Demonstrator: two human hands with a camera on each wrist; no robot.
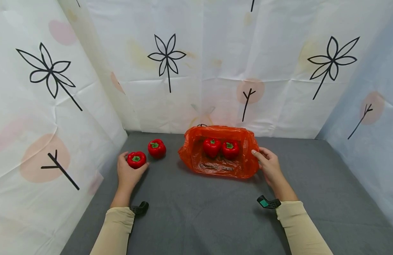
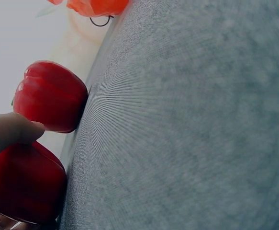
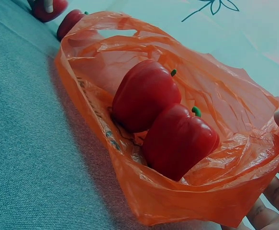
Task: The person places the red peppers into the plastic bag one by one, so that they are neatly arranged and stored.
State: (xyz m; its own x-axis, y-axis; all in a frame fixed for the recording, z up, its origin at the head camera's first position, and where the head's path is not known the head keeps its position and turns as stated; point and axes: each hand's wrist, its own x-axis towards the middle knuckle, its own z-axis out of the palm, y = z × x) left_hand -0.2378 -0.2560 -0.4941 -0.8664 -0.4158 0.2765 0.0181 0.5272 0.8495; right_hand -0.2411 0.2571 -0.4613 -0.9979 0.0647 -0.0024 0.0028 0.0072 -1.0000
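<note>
Four red peppers are in view, split two and two. One pair is left of centre in the head view: the loose pepper stands on the grey table, and just beside it, lower and further left, is the held pepper. The left hand grips that one, thumb on one side and fingers on the other; whether it is lifted off the surface, I cannot tell.

The second pair, two bagged peppers, sits side by side inside one orange plastic bag, right of centre in the frame. Both show green stems in the right wrist view. One right hand pinches the bag's rim at its right end.

Two black wristbands and two beige sleeves show, one of each per arm. Across the white backdrop are three whole flower drawings and three twig drawings, each twig over a peach circle.
</note>
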